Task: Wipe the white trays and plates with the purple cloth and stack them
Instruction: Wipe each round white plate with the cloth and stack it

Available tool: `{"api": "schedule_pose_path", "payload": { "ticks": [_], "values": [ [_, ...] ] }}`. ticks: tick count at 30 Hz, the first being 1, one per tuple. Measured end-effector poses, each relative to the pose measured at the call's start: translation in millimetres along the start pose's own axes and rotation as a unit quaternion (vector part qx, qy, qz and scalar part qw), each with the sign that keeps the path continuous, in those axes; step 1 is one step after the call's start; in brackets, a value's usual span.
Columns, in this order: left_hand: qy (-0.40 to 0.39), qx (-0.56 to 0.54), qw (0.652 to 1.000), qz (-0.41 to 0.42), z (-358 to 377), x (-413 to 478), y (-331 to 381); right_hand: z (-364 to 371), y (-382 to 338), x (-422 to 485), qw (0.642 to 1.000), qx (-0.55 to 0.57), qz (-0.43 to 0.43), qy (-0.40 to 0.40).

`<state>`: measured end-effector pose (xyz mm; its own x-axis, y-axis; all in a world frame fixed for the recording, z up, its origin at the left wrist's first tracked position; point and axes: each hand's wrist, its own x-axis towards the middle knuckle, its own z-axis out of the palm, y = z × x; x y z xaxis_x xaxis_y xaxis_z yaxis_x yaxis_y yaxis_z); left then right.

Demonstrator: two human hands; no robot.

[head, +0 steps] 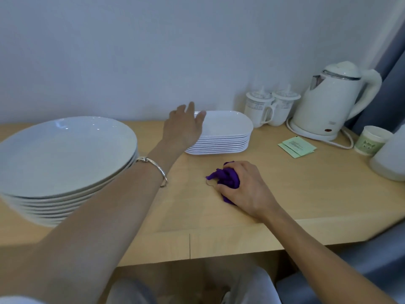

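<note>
Reaching toward the far side of the table [306,194], the left hand [183,126] is spread over the left end of the stack of white trays [228,128]. Its fingers are straight and loose and grasp nothing; whether it touches the top tray cannot be told. A thin bracelet [153,166] sits on that wrist.

The right hand [247,189] rests on the table nearer, just this side of the trays, with its fingers curled round the bunched purple cloth [226,177]. A bit of cloth sticks out to the left of the knuckles.

At the left stands a tall stack of round white plates [61,154], well apart from the trays.

Far right, a white kettle [333,102] stands on its base. Two lidded mugs [259,108] sit between it and the trays. Green sachets [297,147] lie near the kettle, and a paper cup [371,140] stands to the right of them.
</note>
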<state>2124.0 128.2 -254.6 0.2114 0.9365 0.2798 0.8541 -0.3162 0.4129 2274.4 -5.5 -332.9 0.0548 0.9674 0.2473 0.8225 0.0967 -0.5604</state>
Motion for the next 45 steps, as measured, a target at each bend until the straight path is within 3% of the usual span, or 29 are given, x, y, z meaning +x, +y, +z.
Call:
{"api": "schedule_pose_path", "payload": {
  "ticks": [5,8,11,15,17,19,21,23,25,27,34,45],
  "values": [
    [-0.017,-0.024,0.997,0.069,-36.9,-33.7,4.4,-2.1,-25.4,6.9,0.999,0.006,0.012,-0.031],
    [-0.002,-0.031,0.997,0.068,-69.9,-50.8,-9.4,6.0,-69.7,16.2,0.993,0.119,-0.015,-0.005],
    [0.037,-0.023,0.999,0.030,-112.6,-64.5,-44.4,4.0,-128.2,29.1,0.952,0.298,-0.012,0.063],
    [0.084,-0.020,0.993,-0.075,-159.1,-78.1,-107.2,-2.3,-208.5,53.4,0.905,0.410,-0.067,0.094],
    [0.079,-0.021,0.988,-0.135,-172.9,-85.7,-137.7,10.5,-240.4,61.3,0.933,0.344,-0.101,0.041],
    [0.053,-0.049,0.980,-0.186,-179.8,-97.4,-168.4,36.3,-254.4,61.9,0.972,0.187,-0.141,-0.030],
    [0.024,-0.130,0.962,-0.238,-180.2,-114.4,-193.1,61.3,-253.7,59.0,0.979,0.077,-0.166,-0.094],
    [-0.007,-0.249,0.920,-0.302,-175.0,-131.6,-205.5,70.4,-249.4,58.9,0.977,0.049,-0.164,-0.126],
    [-0.035,-0.373,0.857,-0.353,-168.5,-139.4,-208.4,67.8,-247.3,62.1,0.977,0.041,-0.160,-0.138],
    [-0.037,-0.416,0.831,-0.367,-166.0,-140.8,-205.4,64.5,-244.6,63.6,0.976,0.031,-0.163,-0.138],
    [-0.022,-0.419,0.831,-0.365,-156.5,-140.6,-189.9,48.6,-234.1,58.4,0.977,-0.003,-0.160,-0.138],
    [-0.105,-0.445,0.832,-0.314,-106.6,-126.3,-103.1,-16.6,-150.6,38.7,0.992,0.016,-0.076,-0.102]
  ]
}}
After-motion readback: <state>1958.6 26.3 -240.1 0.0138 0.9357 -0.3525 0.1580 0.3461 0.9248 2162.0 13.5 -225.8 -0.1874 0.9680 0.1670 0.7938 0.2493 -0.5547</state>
